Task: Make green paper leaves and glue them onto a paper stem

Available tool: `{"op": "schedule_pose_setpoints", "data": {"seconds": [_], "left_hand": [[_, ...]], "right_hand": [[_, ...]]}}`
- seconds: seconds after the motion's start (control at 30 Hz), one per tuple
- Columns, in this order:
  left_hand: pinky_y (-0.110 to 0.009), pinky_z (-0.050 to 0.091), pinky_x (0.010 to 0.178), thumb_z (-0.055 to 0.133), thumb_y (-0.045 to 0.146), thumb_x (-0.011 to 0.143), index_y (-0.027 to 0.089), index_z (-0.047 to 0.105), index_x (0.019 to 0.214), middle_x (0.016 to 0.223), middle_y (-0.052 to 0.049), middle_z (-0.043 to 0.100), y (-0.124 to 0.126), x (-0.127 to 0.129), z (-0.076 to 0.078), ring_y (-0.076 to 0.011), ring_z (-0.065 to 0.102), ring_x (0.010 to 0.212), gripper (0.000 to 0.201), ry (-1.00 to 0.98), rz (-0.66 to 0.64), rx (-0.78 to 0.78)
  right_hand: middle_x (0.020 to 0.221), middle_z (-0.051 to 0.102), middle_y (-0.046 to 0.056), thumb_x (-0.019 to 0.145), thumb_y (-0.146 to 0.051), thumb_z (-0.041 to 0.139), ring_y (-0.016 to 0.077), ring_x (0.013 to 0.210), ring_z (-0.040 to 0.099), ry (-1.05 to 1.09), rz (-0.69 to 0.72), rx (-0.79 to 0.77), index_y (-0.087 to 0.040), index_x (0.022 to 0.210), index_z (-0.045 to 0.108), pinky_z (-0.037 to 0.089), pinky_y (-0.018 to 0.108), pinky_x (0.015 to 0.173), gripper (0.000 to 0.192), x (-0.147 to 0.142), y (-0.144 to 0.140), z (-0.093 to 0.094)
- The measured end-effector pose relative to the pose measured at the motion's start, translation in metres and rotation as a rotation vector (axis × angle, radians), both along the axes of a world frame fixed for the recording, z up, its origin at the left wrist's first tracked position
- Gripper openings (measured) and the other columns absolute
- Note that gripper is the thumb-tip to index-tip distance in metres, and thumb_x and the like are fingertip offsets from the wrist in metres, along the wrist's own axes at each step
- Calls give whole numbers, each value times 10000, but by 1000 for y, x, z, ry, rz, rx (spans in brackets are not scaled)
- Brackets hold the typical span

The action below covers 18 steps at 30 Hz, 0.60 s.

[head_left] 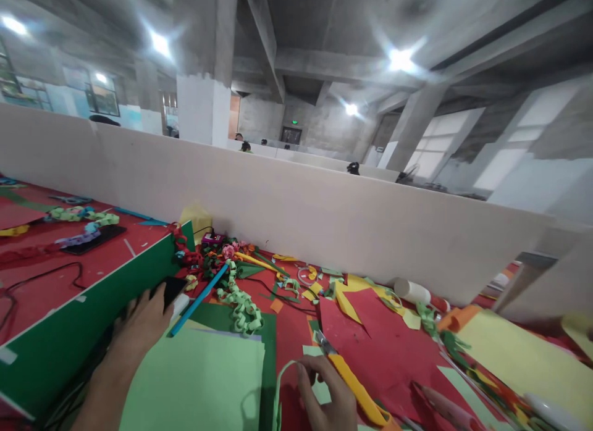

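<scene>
At the bottom edge, nearest the camera, the right hand (pixel 327 391) and a pile of light green paper (pixel 199 375) lie side by side, with a thin green paper strip (pixel 278 388) between them. The thumb and forefinger are closed in a pinch at the strip's upper end, and the rest of it bends over and hangs down just right of the pile. The other fingers curl loosely. The left hand (pixel 143 317) reaches past the pile to a black phone (pixel 173 292) beside the green divider (pixel 92 307). Its fingers lie at the phone's near edge; whether they grip it or only rest there, I cannot tell. The step in hand looks to be keeping the strip ready while the left hand deals with the phone. Any next move with the strip would call for a light pinch, since such thin paper should crease easily, and some care around the yellow cutter (pixel 354 388) just right of the right hand. Beyond the pile lies a green paper chain (pixel 245 310).
</scene>
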<state>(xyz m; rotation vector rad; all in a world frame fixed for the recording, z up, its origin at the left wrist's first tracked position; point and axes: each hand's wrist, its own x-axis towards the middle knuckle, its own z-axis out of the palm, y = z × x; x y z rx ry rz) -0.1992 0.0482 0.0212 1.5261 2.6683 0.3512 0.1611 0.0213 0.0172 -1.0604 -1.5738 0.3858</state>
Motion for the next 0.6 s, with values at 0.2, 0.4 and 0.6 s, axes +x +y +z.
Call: {"op": "schedule_pose_setpoints", "data": {"seconds": [0.2,0.4,0.6], "left_hand": [[-558,487,949,355,248,1007,111,544,1476,1394,-222,637,-1,-3,2,-428,572,1273,524,13,-9,-31],[-552,425,1061,328,210,1041,129,575,1475,1524,-210,546,-5,13,-5,-417,454,1413,506,70,-16,-25],[-550,453,1034,358,220,1043,180,610,1447,1496,-185,578,-7,22,-3,-414,545,1314,478,103,-31,-6]], "right_hand": [[678,627,2,978,-442,619,174,619,540,17,41,-11,-239,796,697,492,259,604,283,-2,0,-7],[662,616,2,975,-447,628,174,603,554,8,35,13,-238,800,703,507,262,597,283,-2,2,-8],[666,618,-16,981,-385,624,158,604,580,-67,101,13,-241,818,705,487,234,594,233,4,3,-8]]}}
